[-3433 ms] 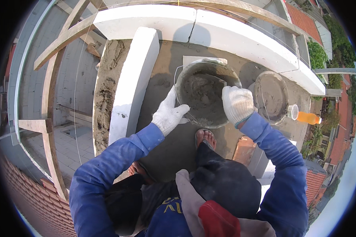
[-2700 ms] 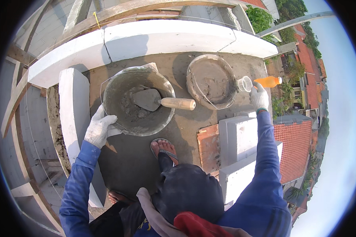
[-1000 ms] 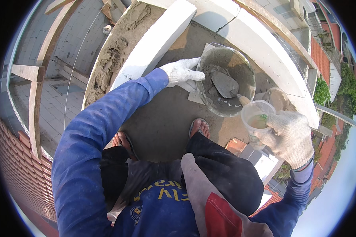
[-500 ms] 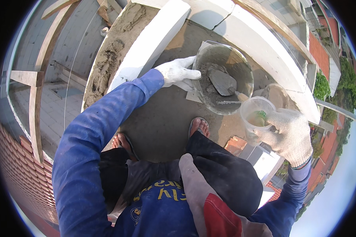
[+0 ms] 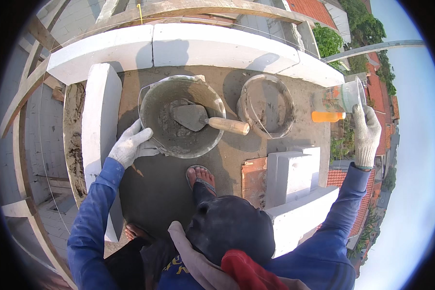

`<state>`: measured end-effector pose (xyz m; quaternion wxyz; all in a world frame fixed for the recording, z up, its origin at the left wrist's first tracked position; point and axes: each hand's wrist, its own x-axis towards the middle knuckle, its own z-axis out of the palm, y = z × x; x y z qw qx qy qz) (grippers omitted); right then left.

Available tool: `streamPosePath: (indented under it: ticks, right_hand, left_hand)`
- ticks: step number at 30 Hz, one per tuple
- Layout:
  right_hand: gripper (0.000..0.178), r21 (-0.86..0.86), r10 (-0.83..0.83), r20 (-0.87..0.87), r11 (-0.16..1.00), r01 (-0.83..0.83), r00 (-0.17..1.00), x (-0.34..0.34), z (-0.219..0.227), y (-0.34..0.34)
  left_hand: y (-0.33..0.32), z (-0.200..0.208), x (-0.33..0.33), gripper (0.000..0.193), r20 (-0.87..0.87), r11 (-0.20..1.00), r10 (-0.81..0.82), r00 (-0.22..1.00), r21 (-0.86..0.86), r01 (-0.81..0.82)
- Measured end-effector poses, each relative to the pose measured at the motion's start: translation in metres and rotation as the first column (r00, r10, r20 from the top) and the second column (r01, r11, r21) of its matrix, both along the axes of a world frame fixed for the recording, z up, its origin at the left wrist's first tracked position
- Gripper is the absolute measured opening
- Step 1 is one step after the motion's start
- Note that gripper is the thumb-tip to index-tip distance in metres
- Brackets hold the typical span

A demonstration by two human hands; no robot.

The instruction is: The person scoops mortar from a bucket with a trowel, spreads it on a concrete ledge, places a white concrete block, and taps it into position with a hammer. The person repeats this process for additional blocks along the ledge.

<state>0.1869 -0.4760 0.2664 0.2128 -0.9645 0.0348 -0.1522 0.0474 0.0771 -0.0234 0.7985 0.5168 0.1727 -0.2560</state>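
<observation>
My gloved left hand (image 5: 132, 144) grips the near-left rim of a bucket (image 5: 212, 145), thumb at the rim and fingers against its outer side. Wet grey mortar (image 5: 176, 130) lies inside it. A trowel (image 5: 191, 117) rests with its blade on the mortar, its wooden handle (image 5: 232, 126) sticking out over the right rim. Off to the right, my gloved right hand (image 5: 367, 128) is closed on a clear plastic cup (image 5: 340, 96), which is tipped on its side with its mouth facing right. The cup hangs above an orange bottle (image 5: 326, 116).
A second, mortar-smeared bucket (image 5: 244, 101) stands right of the first. White blocks form a low wall (image 5: 193, 46) behind, and another block (image 5: 101, 106) runs along the left. More white blocks (image 5: 295, 179) and a reddish board (image 5: 254, 176) lie near right. Wooden beams (image 5: 21, 145) stand left.
My right hand has carried the cup away from the mortar bucket, out to the far right, and tipped it. My view has swung rightward. My left hand stays at the bucket.
</observation>
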Motion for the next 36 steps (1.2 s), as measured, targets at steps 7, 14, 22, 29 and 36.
streamPosePath:
  ticks: [7, 14, 22, 29, 36]
  right_hand:
    - [0.057, -0.147, -0.178, -0.055, 0.975, 0.169, 0.982, 0.067, -0.196, -0.115]
    - [0.053, -0.018, -0.273, -0.234, 0.961, 0.277, 0.933, 0.071, -0.321, -0.137]
    - [0.047, -0.065, -0.349, -0.197, 0.937, 0.343, 0.916, 0.010, -0.272, -0.128]
    - [0.041, -0.294, 0.436, -0.108, 0.845, -0.448, 0.893, -0.048, -0.157, 0.138]
    - [0.042, -0.247, 0.541, -0.464, 0.681, -0.689, 0.701, -0.060, -0.258, 0.197]
  left_hand:
    - [-0.012, -0.004, -0.003, 0.076, -0.089, 0.994, 0.078, 0.993, 0.089, -0.070]
    - [-0.033, 0.016, -0.009, 0.073, -0.162, 0.980, 0.188, 0.969, 0.099, -0.174]
    - [-0.065, -0.015, -0.001, 0.072, -0.124, 0.921, 0.387, 0.914, 0.099, -0.377]
    - [-0.101, -0.021, 0.012, 0.066, 0.016, 0.702, 0.710, 0.704, -0.098, -0.705]
    - [-0.107, -0.009, 0.019, 0.075, 0.449, 0.775, 0.557, 0.699, 0.020, -0.631]
